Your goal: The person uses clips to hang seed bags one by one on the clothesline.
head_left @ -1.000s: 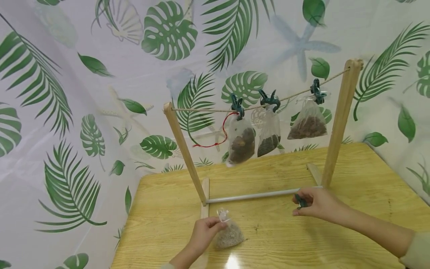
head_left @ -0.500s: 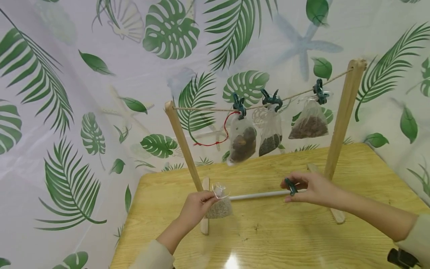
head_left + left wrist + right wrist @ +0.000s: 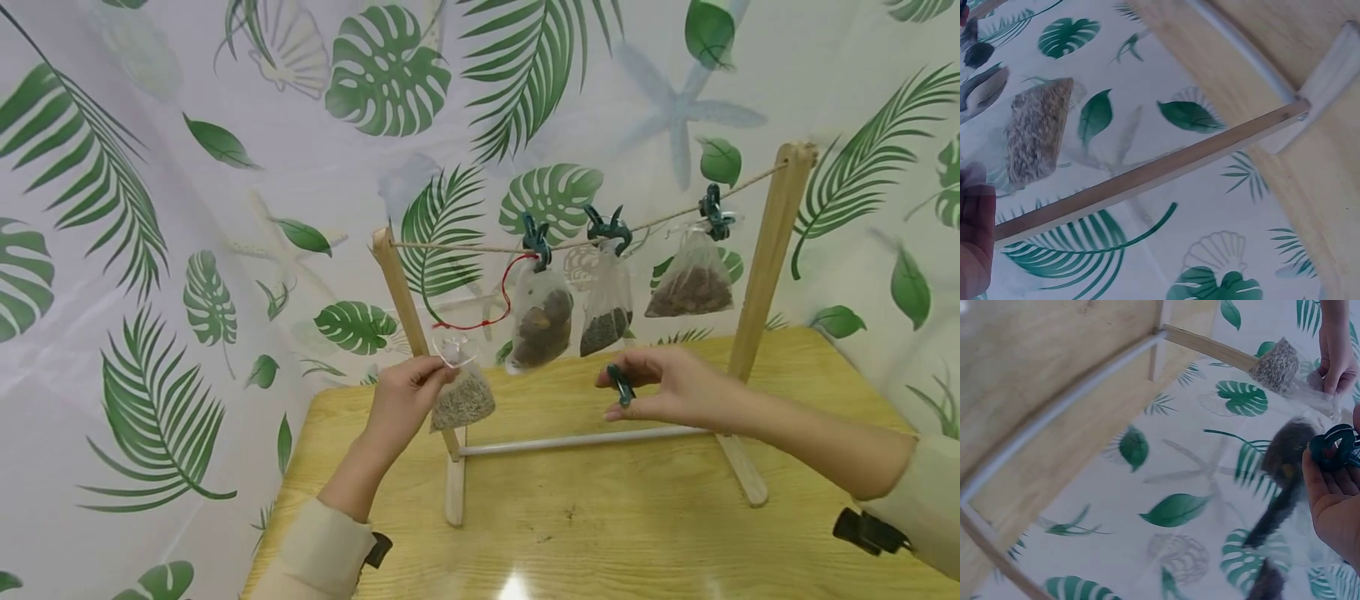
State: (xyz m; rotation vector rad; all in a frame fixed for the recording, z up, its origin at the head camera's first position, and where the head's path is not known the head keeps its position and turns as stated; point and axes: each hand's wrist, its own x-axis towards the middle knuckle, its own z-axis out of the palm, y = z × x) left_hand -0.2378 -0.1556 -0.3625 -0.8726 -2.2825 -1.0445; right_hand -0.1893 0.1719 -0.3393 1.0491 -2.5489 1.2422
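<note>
My left hand (image 3: 405,396) pinches the gathered neck of a sheer drawstring bag (image 3: 463,400) filled with pale, grain-like bits. That bag hangs in the air before the rack's left post, below the cord (image 3: 450,247). In my right hand (image 3: 667,385) a dark green spring clip (image 3: 620,385) is pinched between thumb and fingers; its ring-like jaws show in the right wrist view. Three filled bags hang from the cord by similar green clips: one with dark lumps (image 3: 542,325) and a red string, one with dark grains (image 3: 604,321), one with brown bits (image 3: 690,283).
A wooden rack with a left post (image 3: 401,292), a right post (image 3: 768,258) and a white bottom bar (image 3: 585,439) stands on the yellow wood-grain table (image 3: 600,517). Behind it hangs a leaf-patterned cloth (image 3: 300,167).
My left hand has lifted the bag off the table, up and to the left toward the cord. My right hand has moved up and left with the clip. The hanging bags stay in place.
</note>
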